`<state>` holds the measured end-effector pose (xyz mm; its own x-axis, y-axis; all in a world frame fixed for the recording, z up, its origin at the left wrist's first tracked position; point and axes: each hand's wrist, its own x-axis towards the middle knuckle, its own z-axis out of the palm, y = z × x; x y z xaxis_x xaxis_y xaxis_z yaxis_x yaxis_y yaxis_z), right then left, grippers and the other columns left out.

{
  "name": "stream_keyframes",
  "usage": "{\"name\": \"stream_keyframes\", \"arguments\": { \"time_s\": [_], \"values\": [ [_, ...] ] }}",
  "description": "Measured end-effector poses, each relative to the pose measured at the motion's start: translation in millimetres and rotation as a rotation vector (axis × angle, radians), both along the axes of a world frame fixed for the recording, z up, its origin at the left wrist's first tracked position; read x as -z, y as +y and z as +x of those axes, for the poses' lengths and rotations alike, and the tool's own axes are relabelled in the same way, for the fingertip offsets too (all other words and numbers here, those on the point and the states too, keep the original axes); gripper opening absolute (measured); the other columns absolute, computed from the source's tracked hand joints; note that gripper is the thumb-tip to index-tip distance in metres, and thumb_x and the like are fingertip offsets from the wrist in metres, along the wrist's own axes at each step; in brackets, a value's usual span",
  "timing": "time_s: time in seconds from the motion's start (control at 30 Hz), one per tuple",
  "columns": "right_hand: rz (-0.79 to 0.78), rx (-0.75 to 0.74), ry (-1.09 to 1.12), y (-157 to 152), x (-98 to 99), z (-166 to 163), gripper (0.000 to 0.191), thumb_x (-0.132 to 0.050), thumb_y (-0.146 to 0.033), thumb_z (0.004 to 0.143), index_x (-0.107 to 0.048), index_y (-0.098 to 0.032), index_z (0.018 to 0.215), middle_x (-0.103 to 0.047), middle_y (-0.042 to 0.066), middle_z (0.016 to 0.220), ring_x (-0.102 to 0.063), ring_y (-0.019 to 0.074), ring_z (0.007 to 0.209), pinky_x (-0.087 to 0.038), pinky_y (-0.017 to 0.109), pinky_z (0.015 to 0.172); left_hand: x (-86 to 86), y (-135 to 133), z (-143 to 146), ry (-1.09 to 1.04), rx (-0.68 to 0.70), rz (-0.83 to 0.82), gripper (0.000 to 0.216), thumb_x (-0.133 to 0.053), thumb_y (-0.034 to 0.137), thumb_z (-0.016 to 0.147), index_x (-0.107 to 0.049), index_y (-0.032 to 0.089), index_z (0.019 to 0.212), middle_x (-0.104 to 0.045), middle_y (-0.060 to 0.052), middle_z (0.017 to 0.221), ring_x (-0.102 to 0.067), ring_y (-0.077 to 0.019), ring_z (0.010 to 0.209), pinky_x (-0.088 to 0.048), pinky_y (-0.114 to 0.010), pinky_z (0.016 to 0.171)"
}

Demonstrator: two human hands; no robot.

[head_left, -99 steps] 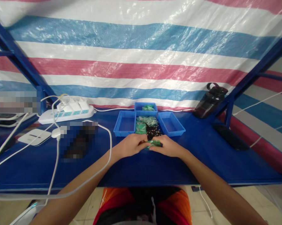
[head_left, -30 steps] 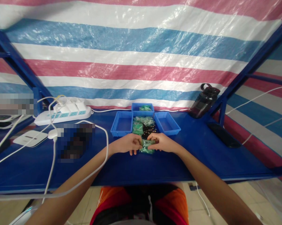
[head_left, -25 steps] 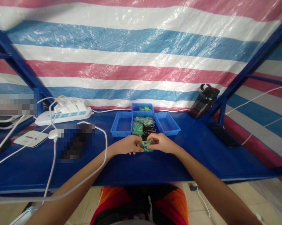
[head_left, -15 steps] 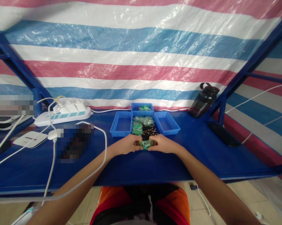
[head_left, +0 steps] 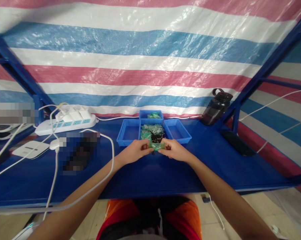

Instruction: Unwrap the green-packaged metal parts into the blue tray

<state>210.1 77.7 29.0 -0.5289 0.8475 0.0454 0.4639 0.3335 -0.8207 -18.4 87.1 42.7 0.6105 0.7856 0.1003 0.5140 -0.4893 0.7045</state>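
Note:
A small green plastic packet (head_left: 156, 146) is stretched between my two hands, just in front of the heaped parts. My left hand (head_left: 137, 150) pinches its left end, and my right hand (head_left: 174, 149) pinches the right end. What the packet contains is too small to make out. Right behind it lie a heap of similar green packets (head_left: 153, 128) and a pile of small black pieces with gold-coloured bits (head_left: 158, 137). My fingers hide the front of this pile.
Blue bins stand around the heap: a left bin (head_left: 128, 144), a right bin (head_left: 184, 139) and a back bin (head_left: 151, 121) holding green packets. A dark bottle (head_left: 216, 107) and black phone-like slab (head_left: 237, 143) are right. A power strip (head_left: 67, 125) and white cables lie left.
Both hands have moved slightly up, away from my body, with the packet between them. The packet now looks thinner and more drawn out.

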Motion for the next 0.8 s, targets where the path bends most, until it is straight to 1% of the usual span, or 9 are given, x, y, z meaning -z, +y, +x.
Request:
{"name": "stream_keyframes", "arguments": {
  "time_s": [0.07,0.13,0.2,0.3,0.43,0.53,0.7,0.8],
  "values": [
    [0.085,0.003,0.020,0,-0.2,1,0.020,-0.058,-0.031,0.081,-0.043,-0.019,0.074,-0.045,-0.007,0.053,-0.043,0.0083,0.047,-0.030,0.020,0.046,-1.7,-1,0,0.017,0.003,-0.004,0.038,-0.048,0.046,0.088,-0.051,0.015,0.066,-0.046,0.004,0.057,-0.042,-0.0094,0.053,-0.028,-0.021,0.050],
    [0.184,-0.002,0.008,0,-0.1,1,0.018,-0.058,-0.024,0.078,-0.043,-0.019,0.070,-0.042,-0.008,0.054,-0.040,0.0077,0.049,-0.028,0.020,0.048,-2.7,-3,1,0.025,0.030,-0.044,0.041,-0.046,0.049,0.089,-0.052,0.015,0.066,-0.048,0.003,0.057,-0.043,-0.0098,0.054,-0.029,-0.021,0.050],
    [0.242,-0.015,-0.013,-1,0.2,0,0.015,-0.057,-0.018,0.075,-0.043,-0.019,0.069,-0.041,-0.008,0.055,-0.038,0.0072,0.050,-0.028,0.020,0.049,-2.4,-5,3,-0.009,0.050,-0.095,0.040,-0.047,0.049,0.089,-0.057,0.014,0.073,-0.054,0.001,0.061,-0.048,-0.0109,0.056,-0.032,-0.021,0.051],
    [0.266,-0.033,-0.036,-4,0.6,-4,0.014,-0.056,-0.014,0.073,-0.044,-0.019,0.069,-0.042,-0.008,0.056,-0.039,0.0071,0.050,-0.029,0.019,0.049,0.1,-8,6,-0.076,0.063,-0.135,0.036,-0.051,0.049,0.087,-0.061,0.015,0.086,-0.061,0.000,0.069,-0.054,-0.0123,0.061,-0.039,-0.021,0.055],
    [0.275,-0.063,-0.050,-8,0.5,-8,0.011,-0.059,-0.015,0.073,-0.048,-0.019,0.076,-0.047,-0.007,0.058,-0.043,0.0079,0.051,-0.032,0.019,0.050,4.5,-8,8,-0.058,0.036,-0.083,0.037,-0.060,0.051,0.080,-0.061,0.014,0.087,-0.061,0.000,0.071,-0.054,-0.0124,0.061,-0.038,-0.021,0.054],
    [0.304,-0.109,-0.055,-9,0.6,-11,0.010,-0.060,-0.019,0.077,-0.053,-0.019,0.084,-0.052,-0.005,0.061,-0.047,0.0089,0.054,-0.035,0.020,0.053,6.1,-7,7,-0.060,0.052,-0.020,0.034,-0.064,0.045,0.079,-0.060,0.013,0.089,-0.059,0.000,0.073,-0.052,-0.0119,0.064,-0.038,-0.020,0.056],
    [0.383,-0.141,-0.055,-8,1.9,-11,0.010,-0.060,-0.022,0.081,-0.057,-0.018,0.090,-0.056,-0.003,0.066,-0.049,0.0097,0.057,-0.037,0.021,0.056,4.5,-5,6,-0.083,0.078,0.014,0.020,-0.053,0.033,0.087,-0.060,0.015,0.087,-0.055,0.003,0.070,-0.047,-0.0097,0.063,-0.035,-0.018,0.056],
    [0.380,-0.064,-0.011,-6,2.9,-8,0.011,-0.057,-0.024,0.084,-0.056,-0.019,0.093,-0.056,-0.003,0.067,-0.049,0.0093,0.055,-0.037,0.020,0.055,2.0,-3,4,-0.057,0.036,0.024,0.020,-0.047,0.030,0.089,-0.059,0.015,0.083,-0.051,0.003,0.066,-0.045,-0.0090,0.059,-0.034,-0.018,0.054]
  ]
}}
